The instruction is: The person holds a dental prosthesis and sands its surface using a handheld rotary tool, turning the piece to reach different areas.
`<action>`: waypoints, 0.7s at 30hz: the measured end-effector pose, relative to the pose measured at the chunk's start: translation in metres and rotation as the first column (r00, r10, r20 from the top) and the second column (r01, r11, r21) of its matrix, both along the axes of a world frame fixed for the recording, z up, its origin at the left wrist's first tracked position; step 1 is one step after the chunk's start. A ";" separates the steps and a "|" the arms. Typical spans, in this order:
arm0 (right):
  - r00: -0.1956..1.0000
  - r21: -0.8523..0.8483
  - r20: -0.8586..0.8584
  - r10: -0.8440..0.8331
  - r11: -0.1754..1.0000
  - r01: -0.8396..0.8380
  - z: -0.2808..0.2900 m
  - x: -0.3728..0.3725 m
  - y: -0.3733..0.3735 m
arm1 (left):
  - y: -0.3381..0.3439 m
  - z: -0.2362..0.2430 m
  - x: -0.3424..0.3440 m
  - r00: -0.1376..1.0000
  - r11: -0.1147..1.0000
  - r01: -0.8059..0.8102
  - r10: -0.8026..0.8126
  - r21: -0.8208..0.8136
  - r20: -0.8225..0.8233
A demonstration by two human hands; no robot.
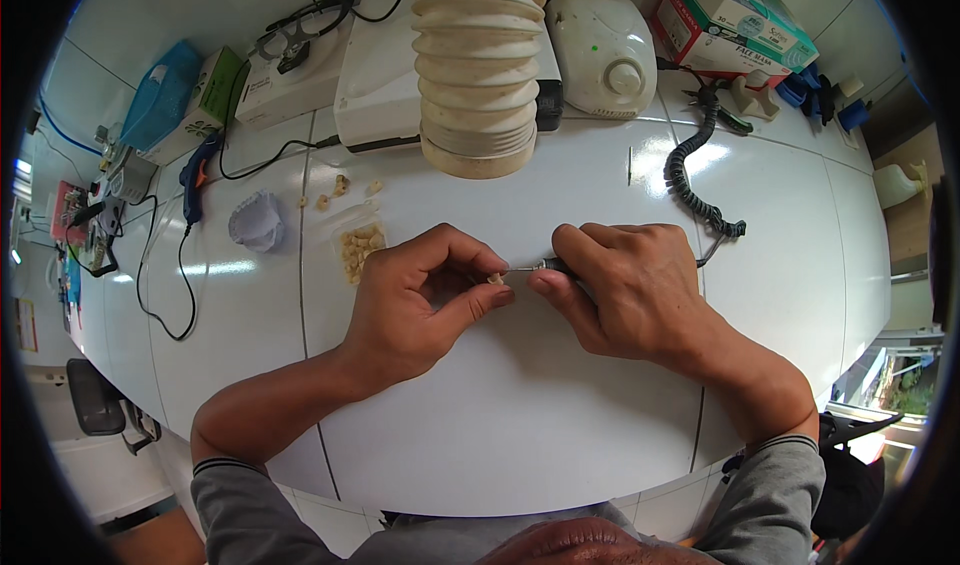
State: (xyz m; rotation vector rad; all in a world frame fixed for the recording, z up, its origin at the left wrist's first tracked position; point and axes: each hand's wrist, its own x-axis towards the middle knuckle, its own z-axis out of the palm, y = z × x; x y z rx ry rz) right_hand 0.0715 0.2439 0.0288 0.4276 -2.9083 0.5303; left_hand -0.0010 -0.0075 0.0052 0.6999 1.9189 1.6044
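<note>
Over the middle of the white tiled table, my left hand (400, 300) pinches a small cream tooth-shaped piece (495, 279) between thumb and fingertips. My right hand (640, 290) is closed around a rotary handpiece (553, 264) with a dark body and a thin metal bit. The bit points left and reaches the piece; whether it touches cannot be made out. Just beyond my left hand lies a clear bag (360, 250) of similar cream pieces, partly hidden by that hand. Several loose pieces (341, 184) lie behind the bag.
A ribbed cream hose (477, 75) hangs at the back centre. Beside it stands a white control unit (602, 50); a black coiled cord (680, 180) lies at right. On the left are a whitish moulded cast (257, 223) and a blue glue gun (198, 177). Boxes (735, 20) stand back right.
</note>
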 end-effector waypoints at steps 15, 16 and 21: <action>0.999 -0.022 0.021 0.030 0.999 -0.030 0.002 0.000 0.000 | 0.000 0.001 0.001 1.000 0.999 0.006 -0.007 0.040 0.025; 0.999 -0.018 0.024 0.033 0.999 -0.033 0.002 0.000 0.000 | 0.000 0.002 0.001 1.000 1.000 0.008 -0.008 0.011 0.026; 0.999 -0.024 0.015 0.036 0.999 -0.035 0.002 0.000 0.000 | 0.001 0.003 0.002 1.000 1.000 -0.018 0.018 0.008 0.012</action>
